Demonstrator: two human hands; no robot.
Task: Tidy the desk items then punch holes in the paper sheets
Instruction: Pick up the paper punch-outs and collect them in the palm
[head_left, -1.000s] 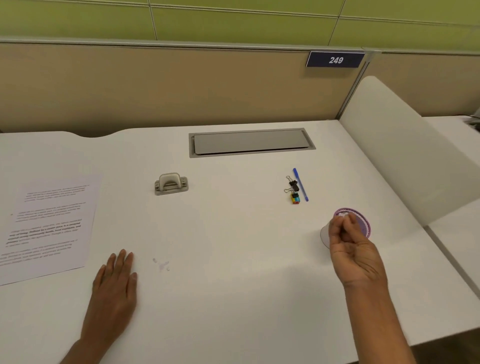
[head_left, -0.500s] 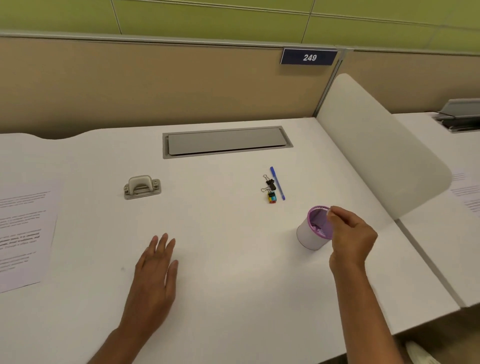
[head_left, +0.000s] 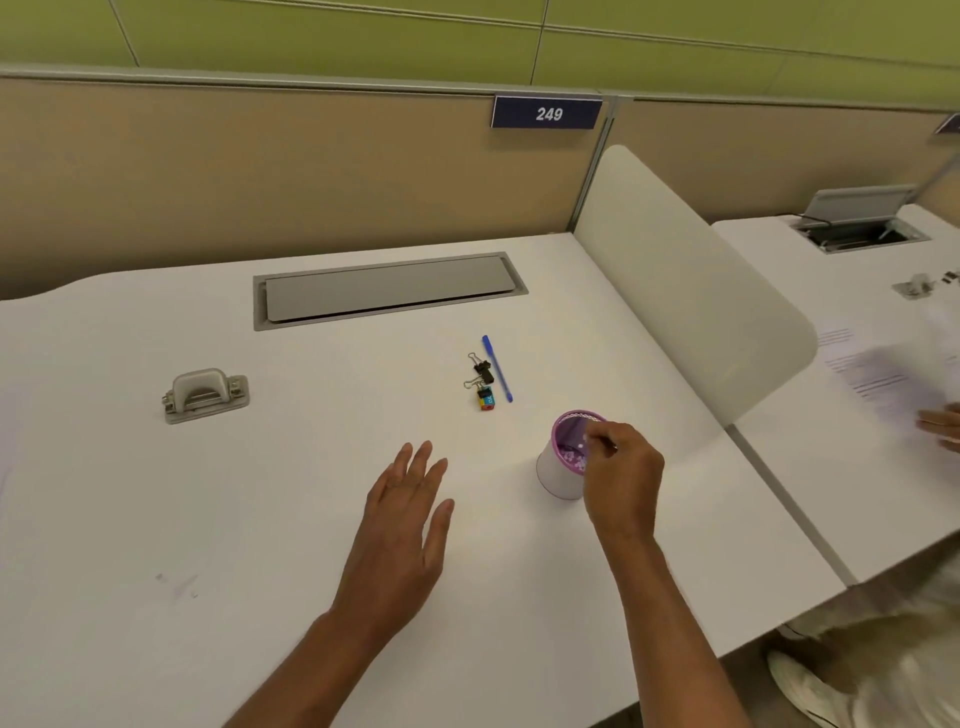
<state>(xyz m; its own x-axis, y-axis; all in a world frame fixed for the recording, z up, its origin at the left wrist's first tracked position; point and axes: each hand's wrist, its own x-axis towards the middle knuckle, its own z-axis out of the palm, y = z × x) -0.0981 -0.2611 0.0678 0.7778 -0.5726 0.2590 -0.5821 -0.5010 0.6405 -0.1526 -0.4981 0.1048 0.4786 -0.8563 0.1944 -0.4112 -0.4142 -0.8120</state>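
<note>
A white pen cup (head_left: 558, 475) with a purple mesh rim stands upright on the white desk (head_left: 260, 519), right of centre. My right hand (head_left: 621, 475) pinches its near rim with fingers closed. My left hand (head_left: 405, 514) lies open and flat on the desk, left of the cup and apart from it. Beyond the cup lie a blue pen (head_left: 497, 368), two black binder clips (head_left: 480, 370) and a small coloured clip (head_left: 486, 400). A grey hole punch (head_left: 205, 395) sits at the far left. The paper sheets are out of view.
A grey cable hatch (head_left: 387, 291) is set into the desk's back. A white divider panel (head_left: 691, 312) bounds the right side. Beyond it, a neighbouring desk (head_left: 831, 467) holds printed sheets (head_left: 878, 379) and another person's hand (head_left: 941, 427).
The view has swung right, taking the printed sheet out of frame. The cup went from tilted toward me to upright under my right hand. My left hand moved right, toward the desk's middle.
</note>
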